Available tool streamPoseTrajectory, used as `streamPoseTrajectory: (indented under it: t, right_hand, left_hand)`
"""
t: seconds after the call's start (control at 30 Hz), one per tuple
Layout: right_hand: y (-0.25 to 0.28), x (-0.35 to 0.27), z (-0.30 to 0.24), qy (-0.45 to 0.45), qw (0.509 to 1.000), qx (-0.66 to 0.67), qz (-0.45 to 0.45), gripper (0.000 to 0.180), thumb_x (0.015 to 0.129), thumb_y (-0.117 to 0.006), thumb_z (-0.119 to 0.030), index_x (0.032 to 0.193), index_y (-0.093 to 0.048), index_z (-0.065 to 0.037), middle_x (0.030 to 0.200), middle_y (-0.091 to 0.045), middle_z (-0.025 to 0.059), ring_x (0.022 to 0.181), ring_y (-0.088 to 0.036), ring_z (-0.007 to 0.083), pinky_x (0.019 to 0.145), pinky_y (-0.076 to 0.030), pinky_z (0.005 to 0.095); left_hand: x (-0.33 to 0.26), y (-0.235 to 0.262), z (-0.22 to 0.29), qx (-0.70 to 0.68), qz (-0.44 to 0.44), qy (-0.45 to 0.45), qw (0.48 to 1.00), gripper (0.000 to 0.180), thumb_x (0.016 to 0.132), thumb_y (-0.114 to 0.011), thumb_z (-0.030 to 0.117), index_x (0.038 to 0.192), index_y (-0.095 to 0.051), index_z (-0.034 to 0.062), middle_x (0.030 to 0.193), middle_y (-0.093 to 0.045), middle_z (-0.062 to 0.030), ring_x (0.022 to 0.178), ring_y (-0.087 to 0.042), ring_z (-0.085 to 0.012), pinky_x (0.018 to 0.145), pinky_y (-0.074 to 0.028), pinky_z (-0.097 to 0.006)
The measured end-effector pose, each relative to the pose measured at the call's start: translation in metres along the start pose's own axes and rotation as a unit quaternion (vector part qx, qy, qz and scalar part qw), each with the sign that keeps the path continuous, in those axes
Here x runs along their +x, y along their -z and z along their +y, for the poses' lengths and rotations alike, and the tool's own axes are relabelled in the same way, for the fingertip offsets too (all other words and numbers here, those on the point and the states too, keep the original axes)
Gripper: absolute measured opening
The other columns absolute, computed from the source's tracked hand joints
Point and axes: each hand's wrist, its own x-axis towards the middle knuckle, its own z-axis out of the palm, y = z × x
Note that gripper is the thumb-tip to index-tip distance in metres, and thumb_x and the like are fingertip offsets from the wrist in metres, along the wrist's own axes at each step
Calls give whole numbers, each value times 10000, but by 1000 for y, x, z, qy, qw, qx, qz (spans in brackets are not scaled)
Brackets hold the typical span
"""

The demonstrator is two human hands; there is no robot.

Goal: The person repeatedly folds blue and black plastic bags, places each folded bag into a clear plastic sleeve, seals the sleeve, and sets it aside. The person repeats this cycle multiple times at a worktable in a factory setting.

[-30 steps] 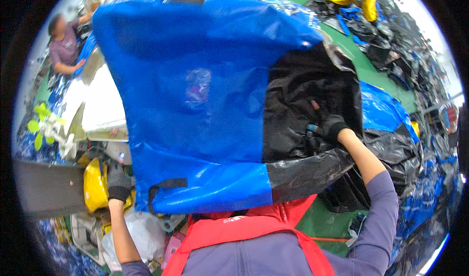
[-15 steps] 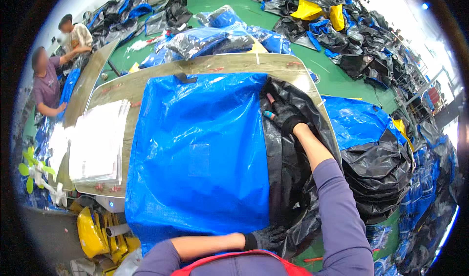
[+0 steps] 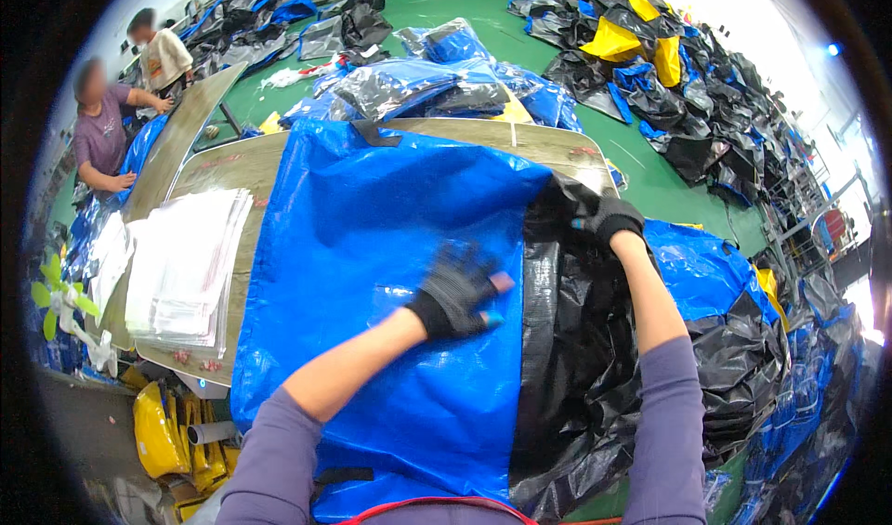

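Observation:
A large blue plastic tarpaulin piece (image 3: 372, 200) with a black section (image 3: 567, 339) along its right side lies spread before me and hangs over the table's near edge. Above the middle of the blue area, my left hand (image 3: 457, 293) is slightly blurred, its fingers spread and holding nothing. My right hand (image 3: 609, 216) is at the upper right edge of the black section, fingers bent around the crumpled material. Both hands wear dark fingerless gloves. A dark strap (image 3: 373, 136) lies at the far edge of the blue piece.
A stack of clear-wrapped white sheets (image 3: 186, 265) lies left on the wooden table (image 3: 218, 167). A blue-and-black heap (image 3: 701, 274) sits to the right, a small green-bladed fan (image 3: 63, 295) at left. Wrapped bundles (image 3: 418, 84) lie beyond. Two people (image 3: 102, 135) work at far left.
My left hand has risen from the near edge onto the middle of the blue area. My right hand has moved rightward with the black edge, and the blue top edge now slants and wrinkles.

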Motion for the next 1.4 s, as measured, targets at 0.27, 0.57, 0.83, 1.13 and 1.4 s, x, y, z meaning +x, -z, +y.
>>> streamPoseTrajectory:
  t: [0.27,0.57,0.83,1.13,1.4]
  right_hand:
    - [-14,-113,25,428,886,88,156,433,897,-544,-332,1270,-565,-113,1037,-660,196,946,-633,360,933,-451,423]
    - [-96,-147,65,442,880,-174,-10,457,853,-516,-161,1278,-554,-324,818,-621,85,674,-610,267,593,-481,410]
    - [-36,-146,70,288,934,-110,178,694,819,-561,-551,1348,-457,-113,1317,-492,203,1223,-450,373,1028,-301,537]
    - [-77,-99,164,71,997,28,-10,541,792,-647,-375,1269,-543,-142,1050,-645,174,992,-599,346,879,-468,413]
    - [-60,-67,145,167,983,78,-14,599,844,-552,-545,1175,-620,-50,1083,-619,277,1035,-570,437,923,-436,448]
  left_hand:
    - [-58,6,-125,-119,19,-9,993,412,885,-545,327,1248,-569,134,1279,-550,-189,1189,-506,-350,1052,-348,-459]
    - [-226,163,-245,37,364,326,872,337,895,-515,167,1208,-574,57,1114,-640,-183,955,-636,-328,830,-486,-412]
    - [-136,117,-60,42,-191,222,955,843,707,-583,709,1435,-359,347,1488,-319,-176,1353,-290,-440,1059,-198,-657]
    - [-190,84,-59,-94,-213,333,914,543,918,-451,531,1270,-573,136,1335,-498,-209,1215,-489,-383,966,-427,-440]
    - [-81,64,7,-25,155,17,987,682,811,-593,516,1374,-455,156,1451,-365,-202,1345,-320,-408,1104,-217,-524]
